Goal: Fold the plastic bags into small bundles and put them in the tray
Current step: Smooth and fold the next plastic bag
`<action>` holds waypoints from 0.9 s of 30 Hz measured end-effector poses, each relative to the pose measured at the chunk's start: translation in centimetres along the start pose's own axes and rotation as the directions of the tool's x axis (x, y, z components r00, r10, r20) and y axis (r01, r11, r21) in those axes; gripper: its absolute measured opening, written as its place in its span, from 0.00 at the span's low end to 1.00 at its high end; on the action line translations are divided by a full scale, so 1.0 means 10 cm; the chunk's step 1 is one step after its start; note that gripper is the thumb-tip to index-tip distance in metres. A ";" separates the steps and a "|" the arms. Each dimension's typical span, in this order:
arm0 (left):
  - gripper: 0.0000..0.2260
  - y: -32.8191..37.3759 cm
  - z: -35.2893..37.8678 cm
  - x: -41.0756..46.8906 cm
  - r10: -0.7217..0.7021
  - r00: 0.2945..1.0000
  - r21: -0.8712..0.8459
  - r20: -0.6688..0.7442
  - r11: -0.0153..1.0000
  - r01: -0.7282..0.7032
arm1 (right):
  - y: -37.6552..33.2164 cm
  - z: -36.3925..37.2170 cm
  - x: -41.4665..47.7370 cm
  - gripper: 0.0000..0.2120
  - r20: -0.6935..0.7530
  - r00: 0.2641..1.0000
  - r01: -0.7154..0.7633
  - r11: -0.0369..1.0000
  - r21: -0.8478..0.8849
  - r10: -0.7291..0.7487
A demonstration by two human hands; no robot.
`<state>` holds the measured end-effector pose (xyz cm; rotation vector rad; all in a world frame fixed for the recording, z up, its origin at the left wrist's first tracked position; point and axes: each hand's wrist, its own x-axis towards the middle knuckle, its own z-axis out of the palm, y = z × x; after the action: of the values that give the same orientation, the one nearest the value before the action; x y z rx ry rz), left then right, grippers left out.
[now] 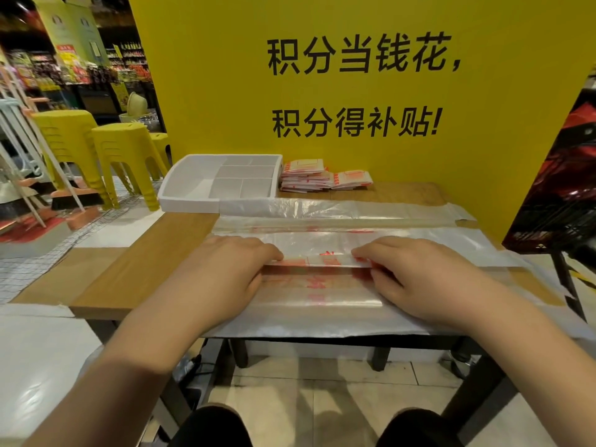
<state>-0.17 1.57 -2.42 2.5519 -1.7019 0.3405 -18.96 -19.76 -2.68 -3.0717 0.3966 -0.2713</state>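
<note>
wooden tabletop (145, 262) against a yellow wall; left hand (222, 269) and right hand (419, 279) pinch the plastic bag (322, 285) fold, well short of the tray (180, 195). slick film could slip and spring open.

We sit at a wooden table (145, 269) facing a yellow sign (354, 91) printed with black Chinese characters. Stacked yellow stools (124, 156) stand at left beside brooms (75, 198), with stocked shop shelves (80, 66) behind them.
</note>
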 end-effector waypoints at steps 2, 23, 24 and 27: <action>0.16 -0.01 -0.02 -0.01 -0.005 0.999 -0.068 -0.037 0.998 0.002 | 0.02 -0.03 -0.02 0.18 -0.013 1.000 0.001 1.000 -0.001 -0.001; 0.25 -0.08 0.15 0.21 -0.184 0.980 -0.077 0.072 0.979 0.189 | 0.05 0.10 0.44 0.27 -0.024 0.990 -0.137 0.987 -0.080 0.135; 0.24 -0.08 0.15 0.22 -0.191 0.979 -0.084 0.074 0.977 0.197 | 0.05 0.10 0.45 0.27 -0.035 0.989 -0.145 0.987 -0.076 0.142; 0.23 -0.09 0.16 0.24 -0.180 0.980 -0.065 0.083 0.981 0.185 | 0.06 0.14 0.47 0.24 -0.009 0.992 -0.129 0.991 -0.038 0.128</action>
<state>1.76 -0.55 -3.42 2.6726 -1.4568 0.1686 -14.38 -21.58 -3.33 -3.0658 0.6039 -0.2724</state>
